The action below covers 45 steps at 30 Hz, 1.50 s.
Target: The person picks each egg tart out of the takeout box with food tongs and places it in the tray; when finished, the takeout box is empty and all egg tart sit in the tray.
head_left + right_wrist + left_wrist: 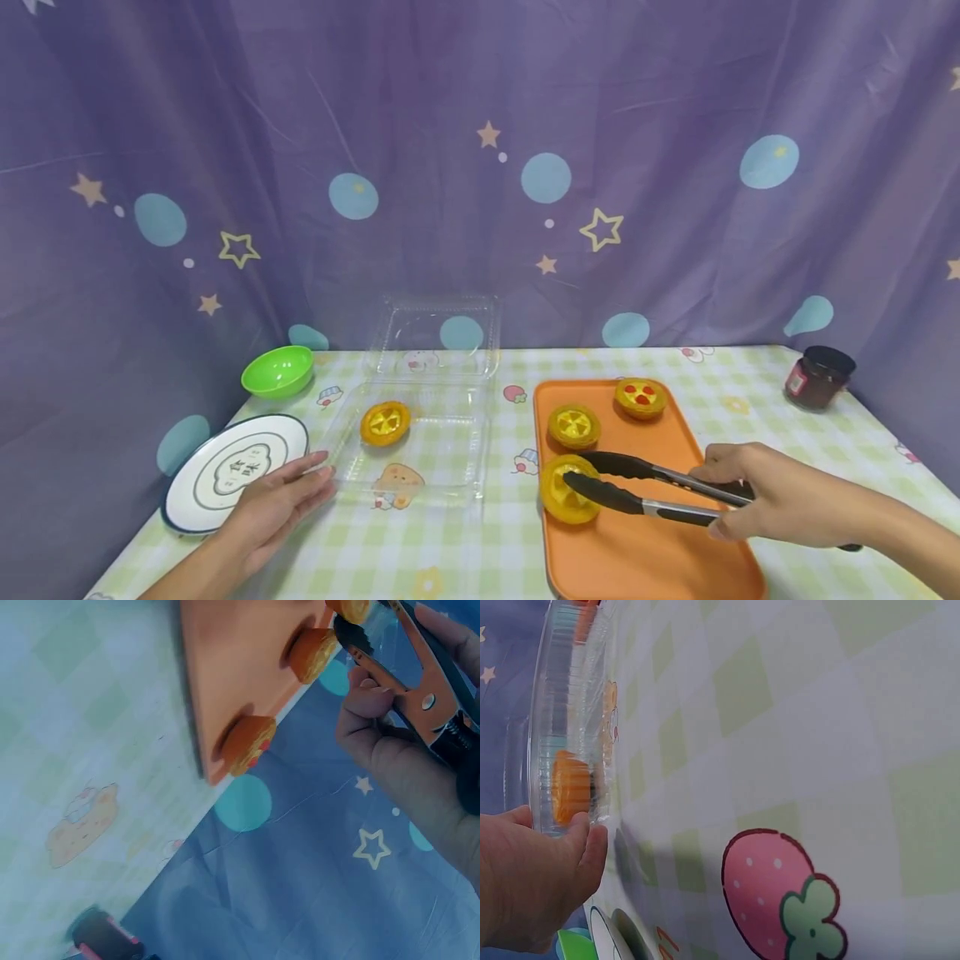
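Note:
My right hand grips a pair of black-and-steel tongs. One tong tip overlaps the top of the nearest yellow tart and the other lies at its far side; whether they squeeze it I cannot tell. That tart sits at the left edge of the orange tray. Behind it on the tray are another yellow-topped tart and a red-dotted tart. With fingers fairly straight, my left hand touches the left side of an opened clear plastic box, which holds one tart.
A white plate with a dark rim lies left of the box, partly behind my left hand. Behind the plate stands a green bowl. A dark-lidded jar is at the far right. A purple curtain closes off the table's back.

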{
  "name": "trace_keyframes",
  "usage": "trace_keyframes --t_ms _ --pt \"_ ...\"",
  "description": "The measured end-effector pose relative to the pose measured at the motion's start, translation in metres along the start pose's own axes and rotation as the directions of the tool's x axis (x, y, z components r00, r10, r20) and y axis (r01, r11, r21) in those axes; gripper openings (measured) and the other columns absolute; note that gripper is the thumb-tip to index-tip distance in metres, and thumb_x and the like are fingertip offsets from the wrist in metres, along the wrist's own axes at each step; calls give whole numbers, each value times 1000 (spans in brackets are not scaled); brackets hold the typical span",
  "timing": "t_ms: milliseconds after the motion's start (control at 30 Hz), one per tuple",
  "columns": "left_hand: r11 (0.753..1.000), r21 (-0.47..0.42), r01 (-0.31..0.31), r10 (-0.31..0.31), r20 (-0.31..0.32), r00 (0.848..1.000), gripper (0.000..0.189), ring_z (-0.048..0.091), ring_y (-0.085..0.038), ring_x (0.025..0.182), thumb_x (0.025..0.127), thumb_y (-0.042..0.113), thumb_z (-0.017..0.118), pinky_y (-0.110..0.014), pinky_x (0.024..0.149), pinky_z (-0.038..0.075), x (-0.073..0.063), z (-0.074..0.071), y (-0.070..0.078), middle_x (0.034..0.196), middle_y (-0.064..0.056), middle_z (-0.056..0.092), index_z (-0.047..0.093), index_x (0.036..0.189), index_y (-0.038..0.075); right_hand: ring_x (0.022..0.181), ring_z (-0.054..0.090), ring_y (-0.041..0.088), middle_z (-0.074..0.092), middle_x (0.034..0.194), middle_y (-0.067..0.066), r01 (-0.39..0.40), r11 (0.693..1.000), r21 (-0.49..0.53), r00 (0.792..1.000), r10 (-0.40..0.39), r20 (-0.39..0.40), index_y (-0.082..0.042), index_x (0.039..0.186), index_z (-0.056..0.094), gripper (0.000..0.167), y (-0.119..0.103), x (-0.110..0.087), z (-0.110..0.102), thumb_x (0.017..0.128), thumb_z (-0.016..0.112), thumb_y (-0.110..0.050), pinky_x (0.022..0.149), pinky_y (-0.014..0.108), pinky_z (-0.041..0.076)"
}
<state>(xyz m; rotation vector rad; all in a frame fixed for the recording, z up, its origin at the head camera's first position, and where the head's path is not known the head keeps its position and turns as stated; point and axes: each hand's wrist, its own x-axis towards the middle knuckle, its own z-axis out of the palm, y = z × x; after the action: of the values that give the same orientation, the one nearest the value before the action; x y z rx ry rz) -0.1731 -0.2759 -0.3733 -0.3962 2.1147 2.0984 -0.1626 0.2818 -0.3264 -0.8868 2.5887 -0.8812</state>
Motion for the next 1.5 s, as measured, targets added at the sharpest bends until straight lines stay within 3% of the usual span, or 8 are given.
trace_keyframes --t_ms 167,300,533,733,867,1167,1367,1500 --pt "1000 -5 -3 3 0 1000 65 64 -9 98 95 9 61 -29 96 54 0 -1 0 153 -24 22 25 145 -11 99 57 27 58 113 18 -74 995 -66 997 72 -34 -4 123 65 58 2 0 1 75 81 -33 66 25 51" --pt "1000 -2 -2 2 -8 1000 64 64 -9 98 95 8 61 -29 96 54 -1 0 -1 152 -23 24 26 145 -11 96 52 19 56 113 7 -79 992 -100 996 73 -57 -5 127 62 67 -4 2 -3 72 82 -36 64 20 46" --pt "1000 -1 10 -10 3 1000 66 64 -9 98 95 11 61 -29 97 53 1 -1 2 153 -24 22 25 146 -9 79 44 4 49 90 -7 22 980 -198 983 -57 -174 -8 127 62 71 -25 16 -12 68 84 -40 55 20 38" --pt "1000 0 13 -13 0 1000 65 64 -9 98 95 11 61 -29 97 53 1 -1 3 151 -22 28 26 146 -9 97 57 27 59 113 12 5 988 -156 982 -34 -186 -4 131 59 78 -52 55 -11 68 84 -43 71 34 54" --pt "1000 8 11 -11 2 1000 66 64 -9 98 95 13 62 -29 96 53 1 0 2 148 -22 30 26 146 -9 76 44 17 50 90 -1 44 994 -104 984 -61 -167 -7 129 61 74 -63 89 0 68 84 -42 55 26 40" --pt "1000 -2 9 -9 5 1000 66 64 -9 99 95 12 61 -29 98 53 -1 1 0 152 -24 23 26 146 -9 66 38 13 45 81 1 128 985 -120 988 -136 -67 -8 117 67 58 -89 154 24 72 82 -42 52 21 29" --pt "1000 -2 4 -4 6 1000 66 64 -10 99 95 12 61 -29 97 53 -1 -1 1 150 -22 26 25 147 -9 65 38 13 45 76 0 189 973 -133 981 -193 -14 -15 82 68 27 -104 191 31 72 82 -37 52 21 28" --pt "1000 -7 8 -8 11 1000 66 64 -10 99 95 12 61 -30 98 52 -1 -1 1 151 -23 24 25 147 -9 63 37 12 38 67 -2 213 967 -140 977 -212 26 -18 65 58 29 -110 213 39 72 81 -34 51 20 27"
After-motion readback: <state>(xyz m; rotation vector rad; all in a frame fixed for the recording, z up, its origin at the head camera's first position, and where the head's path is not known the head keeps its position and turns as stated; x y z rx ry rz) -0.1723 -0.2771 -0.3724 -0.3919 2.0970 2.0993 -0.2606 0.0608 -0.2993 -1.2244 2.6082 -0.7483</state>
